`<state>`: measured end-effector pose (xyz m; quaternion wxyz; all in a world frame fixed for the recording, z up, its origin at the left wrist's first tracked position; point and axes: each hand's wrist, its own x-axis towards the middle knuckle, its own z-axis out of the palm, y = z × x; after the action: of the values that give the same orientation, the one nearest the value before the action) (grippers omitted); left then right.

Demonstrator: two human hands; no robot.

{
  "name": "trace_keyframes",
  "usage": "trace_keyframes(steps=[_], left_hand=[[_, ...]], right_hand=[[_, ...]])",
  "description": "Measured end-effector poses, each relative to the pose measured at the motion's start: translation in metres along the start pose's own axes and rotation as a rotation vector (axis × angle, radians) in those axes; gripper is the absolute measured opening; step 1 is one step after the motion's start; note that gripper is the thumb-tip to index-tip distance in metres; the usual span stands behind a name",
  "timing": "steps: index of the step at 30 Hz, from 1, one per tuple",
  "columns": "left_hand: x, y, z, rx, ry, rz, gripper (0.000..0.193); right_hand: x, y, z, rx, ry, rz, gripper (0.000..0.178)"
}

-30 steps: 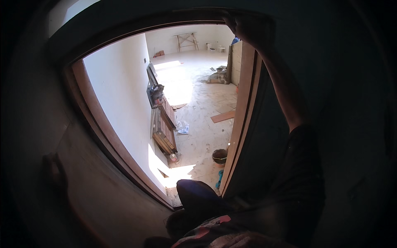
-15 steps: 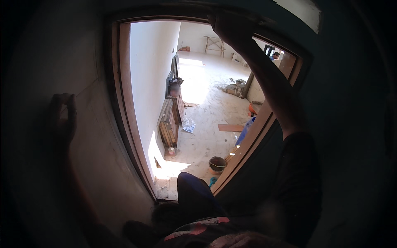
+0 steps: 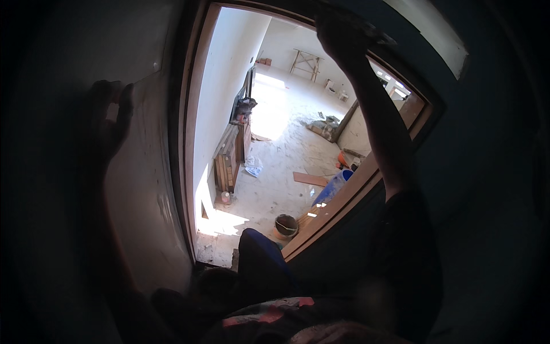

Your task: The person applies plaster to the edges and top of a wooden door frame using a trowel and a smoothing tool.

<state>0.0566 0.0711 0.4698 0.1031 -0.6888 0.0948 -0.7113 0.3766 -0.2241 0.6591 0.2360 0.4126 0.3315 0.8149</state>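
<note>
My left hand (image 3: pixel 117 117) is raised against the shadowed pale wall (image 3: pixel 137 189) left of the doorway. Its thumb and fingers curl toward each other, with a pale patch between them; what they hold, if anything, is too dark to tell. My right arm reaches up across the opening, and my right hand (image 3: pixel 342 43) is at the top of the wooden door frame (image 3: pixel 186 132). Its fingers look closed around something dark and flat that sticks out to the right, its kind lost in shadow.
Through the doorway, a bucket (image 3: pixel 286 227) stands near the right jamb, beside a blue container (image 3: pixel 338 186) and a reddish board (image 3: pixel 310 179). Stacked wooden frames (image 3: pixel 227 166) lean on the left wall. Farther off are a sack (image 3: pixel 324 129) and a wooden trestle (image 3: pixel 306 63).
The view has shifted and tilted, so the doorway sits differently. Both hands appear farther right in the picture and remain raised, the left at the wall, the right at the frame's top.
</note>
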Motion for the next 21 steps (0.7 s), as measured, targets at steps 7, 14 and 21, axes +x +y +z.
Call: trace_keyframes(steps=[7, 14, 21], left_hand=[[-0.001, -0.004, 0.014, -0.003, -0.046, -0.051, 0.014], [-0.005, -0.01, 0.011, -0.029, -0.032, -0.007, 0.014], [-0.005, -0.006, 0.006, -0.028, -0.017, -0.02, 0.016]], right_hand=[[-0.033, 0.023, -0.012, 0.007, -0.07, 0.156, 0.041], [0.113, -0.069, -0.026, 0.359, -0.651, 0.307, 0.019], [0.039, -0.034, 0.014, 0.077, -0.044, 0.042, 0.031]])
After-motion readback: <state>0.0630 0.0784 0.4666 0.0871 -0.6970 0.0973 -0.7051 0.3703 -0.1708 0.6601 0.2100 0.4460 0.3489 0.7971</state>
